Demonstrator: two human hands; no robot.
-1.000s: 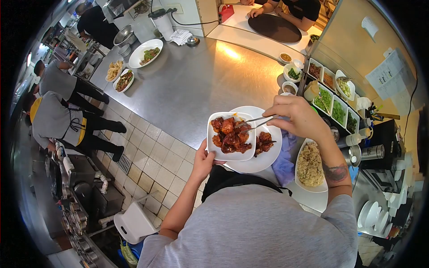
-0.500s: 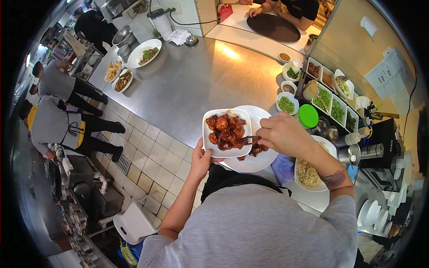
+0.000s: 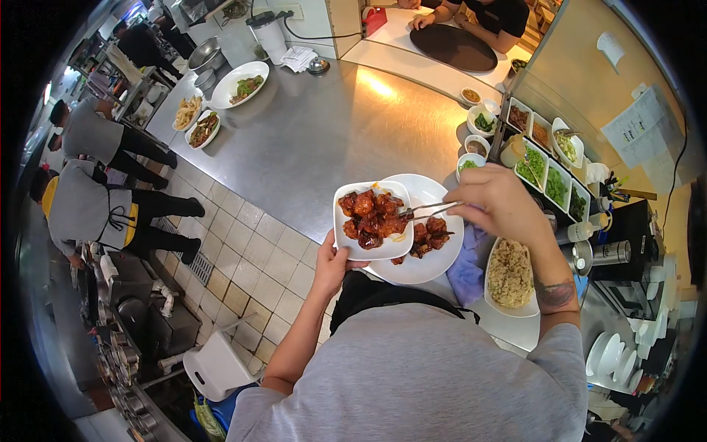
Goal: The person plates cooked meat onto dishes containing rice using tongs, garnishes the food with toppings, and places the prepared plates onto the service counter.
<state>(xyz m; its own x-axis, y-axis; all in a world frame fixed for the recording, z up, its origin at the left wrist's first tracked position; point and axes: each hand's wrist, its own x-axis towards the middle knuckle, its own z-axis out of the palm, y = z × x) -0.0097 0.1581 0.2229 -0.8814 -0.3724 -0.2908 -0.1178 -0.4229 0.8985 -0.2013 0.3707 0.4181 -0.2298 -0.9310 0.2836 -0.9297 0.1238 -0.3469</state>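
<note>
My left hand [image 3: 331, 261] grips a square white dish [image 3: 340, 237] by its near left corner, with the thumb on the rim. Glazed, dark red chunks of food [image 3: 374, 218] fill this dish, which is held over the left side of a round white plate [image 3: 444, 261]. More of the same pieces [image 3: 428, 239] lie on that plate. In my right hand [image 3: 495, 200] is a pair of metal tongs [image 3: 434, 211], reaching left to the food at the dish's right edge. Whether the tips pinch a piece is unclear.
To the right are a dish of fried rice [image 3: 509, 272], a purple cloth [image 3: 465, 274] and trays of chopped greens [image 3: 557, 184]. Plated food [image 3: 247, 88] stands at the counter's far left. A person [image 3: 96, 202] works at the left; another leans near a dark oval tray [image 3: 453, 46].
My right hand has lifted up and right with the tongs, uncovering the pieces on the round plate and the fried rice. My left hand and the square dish stay nearly still.
</note>
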